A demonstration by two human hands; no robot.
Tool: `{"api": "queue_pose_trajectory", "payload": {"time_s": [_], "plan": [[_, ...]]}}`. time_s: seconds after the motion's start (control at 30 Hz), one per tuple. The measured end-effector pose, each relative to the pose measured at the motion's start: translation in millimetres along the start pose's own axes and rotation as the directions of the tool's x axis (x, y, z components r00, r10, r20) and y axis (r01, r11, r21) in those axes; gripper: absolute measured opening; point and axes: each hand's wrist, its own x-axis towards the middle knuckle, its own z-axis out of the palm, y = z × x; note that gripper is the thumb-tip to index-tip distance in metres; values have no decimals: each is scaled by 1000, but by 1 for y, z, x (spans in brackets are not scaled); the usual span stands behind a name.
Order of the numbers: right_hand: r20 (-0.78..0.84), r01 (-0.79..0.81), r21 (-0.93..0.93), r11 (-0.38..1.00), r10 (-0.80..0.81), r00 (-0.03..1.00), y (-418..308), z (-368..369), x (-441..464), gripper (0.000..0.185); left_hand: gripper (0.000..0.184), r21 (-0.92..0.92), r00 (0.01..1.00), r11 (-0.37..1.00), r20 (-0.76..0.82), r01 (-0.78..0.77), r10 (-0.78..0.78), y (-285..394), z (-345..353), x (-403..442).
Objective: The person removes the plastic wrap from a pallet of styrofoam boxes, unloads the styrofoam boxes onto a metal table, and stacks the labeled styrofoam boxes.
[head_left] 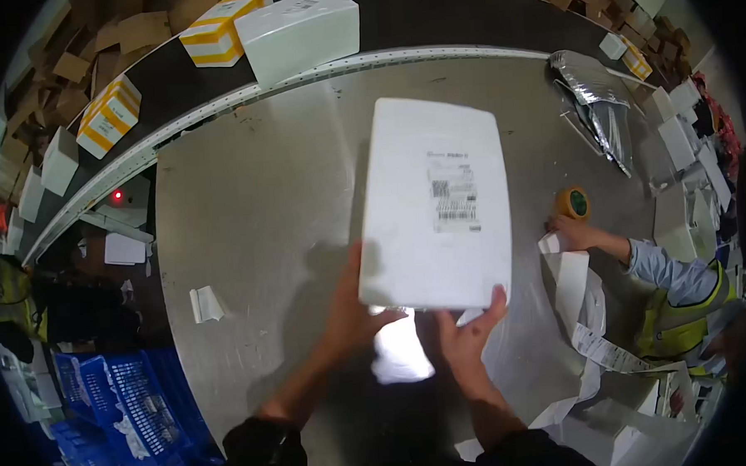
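A white foam box [416, 264] with a flat lid is held out in front of me above the metal table. Its printed shipping label [454, 192] faces up, too small to read. My left hand [351, 305] grips the box at its near left corner, thumb along the near edge. At the near right corner, my right hand [471, 333] holds it with thumb and fingers on the edge; some fingers are hidden under the box. Between my forearms a bright white patch [401, 348] shows, its kind unclear.
A conveyor [430, 18] carrying foam boxes curves behind the metal table [246, 197]. At right lie a silver insulated bag [596, 98], a tape roll [573, 202] and a long label strip [571, 287], near a co-worker's hand [574, 232]. Blue crates [143, 401] stand lower left.
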Motion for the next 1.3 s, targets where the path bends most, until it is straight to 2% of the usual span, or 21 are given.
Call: {"api": "queue_pose_trajectory", "payload": {"time_s": [0.03, 0.07, 0.1, 0.13, 0.17, 0.2, 0.23, 0.27, 0.37, 0.43, 0.53, 0.6, 0.67, 0.73, 0.8, 0.9, 1.0, 1.1, 1.17, 1.23, 1.3], "plan": [[-18, 70, -99, 993, -72, 997, 1, 5, 16, 100, 86, 87, 996, 993, 44, -77, 74, 0, 3, 0], [-42, 145, -201, 969, -156, 987, 4, 13, 40, 99, 87, -139, 997, 990, 63, -39, 48, -22, 9, 32], [-201, 172, -97, 980, -189, 961, 21, 50, 83, 91, 88, -362, 995, 932, 94, -2, 38, -45, 20, 90], [-161, 64, -30, 998, -68, 985, 12, 65, 144, 78, 82, 21, 995, 995, -38, 97, -96, -47, 35, 147], [-308, 241, -68, 968, -250, 918, 18, 85, 200, 66, 70, 404, 954, 915, -269, -11, 130, -61, 55, 186], [-417, 250, 52, 967, -207, 885, 19, 101, 250, 60, 60, 741, 815, 672, -379, -18, 439, -66, 66, 214], [-250, 221, 143, 965, -181, 951, 7, 90, 272, 53, 60, 749, 801, 662, -373, -39, 469, -41, 75, 229], [-69, 182, 222, 958, -171, 983, -1, 76, 291, 47, 51, 633, 859, 770, -349, -78, 374, -16, 94, 242], [-19, 362, 366, 857, -382, 924, -8, 2, 256, 27, 31, 206, 989, 975, -108, -80, 104, 22, 149, 203], [-3, 238, 511, 826, -276, 961, 24, -32, 198, 18, 25, -50, 997, 998, 66, -25, 29, 25, 174, 132], [108, -15, 422, 906, -34, 994, 129, -87, 93, 17, 16, 85, 949, 969, 198, 231, -244, -35, 223, 13], [263, -361, 275, 891, 292, 920, 197, -135, 9, 16, 16, -89, 869, 879, 226, 469, -440, -20, 240, -54], [250, -481, 162, 862, 435, 865, 238, -199, -64, 15, 17, -28, 799, 837, 318, 547, -511, 21, 271, -79], [249, -516, -2, 856, 500, 829, 275, -263, -136, 16, 19, 119, 624, 734, 447, 669, -641, 73, 299, -128], [257, -548, -75, 833, 547, 797, 312, -320, -172, 17, 20, 196, 563, 786, 599, 586, -569, 94, 355, -155], [-16, -715, -32, 698, 715, 699, 365, -384, -192, 19, 22, 171, 526, 863, 731, 475, -434, 117, 446, -199], [-403, -823, -47, 567, 743, 535, 455, -444, -214, 21, 32, 138, 286, 794, 885, 592, -367, 143, 530, -228], [-684, -879, 160, 450, 692, 230, 559, -530, -227, 27, 42, 252, 101, 849, 937, 464, -333, 189, 620, -245], [-771, -842, 235, 486, 621, 144, 565, -577, -241, 33, 47, 253, 33, 884, 957, 393, -289, 216, 615, -272], [-812, -751, 313, 582, 574, 106, 620, -633, -223, 48, 69, 140, -110, 987, 985, 84, -130, 238, 675, -294], [-863, -699, 297, 651, 496, 96, 650, -690, -188, 58, 85, -57, -112, 998, 992, -31, 53, 283, 758, -322]]}}
